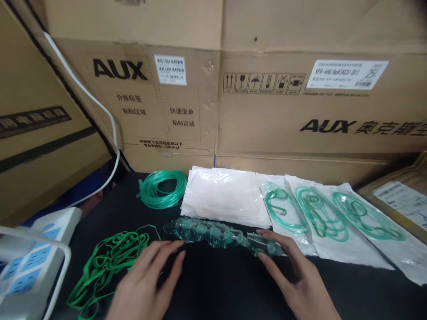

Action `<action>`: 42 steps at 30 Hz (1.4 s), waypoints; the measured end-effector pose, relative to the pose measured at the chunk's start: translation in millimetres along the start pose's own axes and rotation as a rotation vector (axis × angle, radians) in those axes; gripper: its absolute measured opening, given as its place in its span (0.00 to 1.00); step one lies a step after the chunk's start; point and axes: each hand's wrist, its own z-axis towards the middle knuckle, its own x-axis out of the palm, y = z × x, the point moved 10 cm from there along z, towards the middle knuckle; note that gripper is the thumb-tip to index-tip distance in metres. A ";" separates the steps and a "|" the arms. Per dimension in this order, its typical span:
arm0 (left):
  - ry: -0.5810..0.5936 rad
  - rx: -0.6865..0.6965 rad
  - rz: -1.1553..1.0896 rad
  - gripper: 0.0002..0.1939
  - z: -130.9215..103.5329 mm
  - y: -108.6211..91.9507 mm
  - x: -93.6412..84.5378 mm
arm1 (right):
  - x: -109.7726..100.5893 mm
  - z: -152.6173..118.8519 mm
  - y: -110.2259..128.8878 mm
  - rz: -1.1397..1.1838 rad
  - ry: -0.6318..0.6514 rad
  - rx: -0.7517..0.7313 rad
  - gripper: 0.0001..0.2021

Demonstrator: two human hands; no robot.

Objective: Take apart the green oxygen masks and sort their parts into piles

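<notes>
A row of several clear plastic masks (213,233) lies across the black table (227,284). My left hand (147,280) rests flat on the table, fingers spread, its fingertips just short of the row's left end. At the row's right end, my right hand (293,275) touches the last mask with its thumb and fingers. A loose pile of green elastic bands (110,262) lies left of my left hand. A coil of green tubing (162,189) sits further back.
A stack of empty white pouches (227,195) lies behind the masks, with three sealed pouches holding green tubing (333,218) to its right. Large AUX cardboard boxes (267,102) wall the back. A white power strip (30,258) and white cable (113,133) are at left.
</notes>
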 end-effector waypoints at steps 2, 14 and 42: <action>-0.066 0.128 -0.006 0.12 20.2 -35.8 12.2 | 5.1 19.9 4.6 -0.007 0.058 -0.063 0.17; 0.212 0.238 -0.032 0.20 51.1 -53.8 75.9 | 43.6 18.9 9.6 -0.103 0.126 -0.158 0.21; -0.005 0.282 -0.370 0.15 -8.5 -98.4 57.5 | -237.8 -72.2 -91.1 -0.692 -0.667 0.419 0.20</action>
